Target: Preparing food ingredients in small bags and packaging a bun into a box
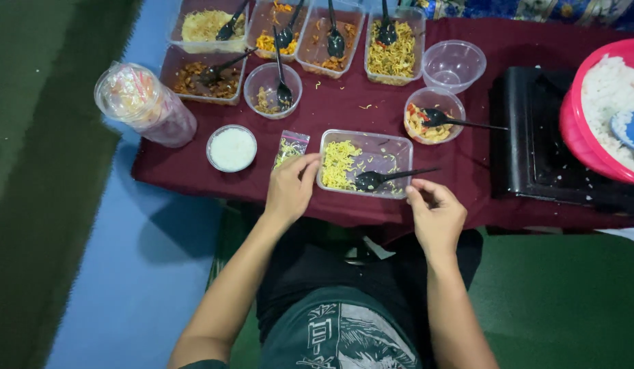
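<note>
My left hand (290,186) rests on the maroon cloth with its fingers on a small clear plastic bag (290,147) holding yellow shreds. Just right of it stands a clear rectangular container (392,145) with yellow shredded food and a black spoon (382,178) lying in it. My right hand (436,215) hovers at the near right corner of that container, fingers loosely curled and holding nothing, close to the spoon's handle.
A small round tub of white stuff (231,148) and a clear jar lying on its side (143,104) sit to the left. Several food containers with spoons line the back. A round bowl of mixed food (433,116), a black box (542,147) and a pink rice basin (604,102) stand right.
</note>
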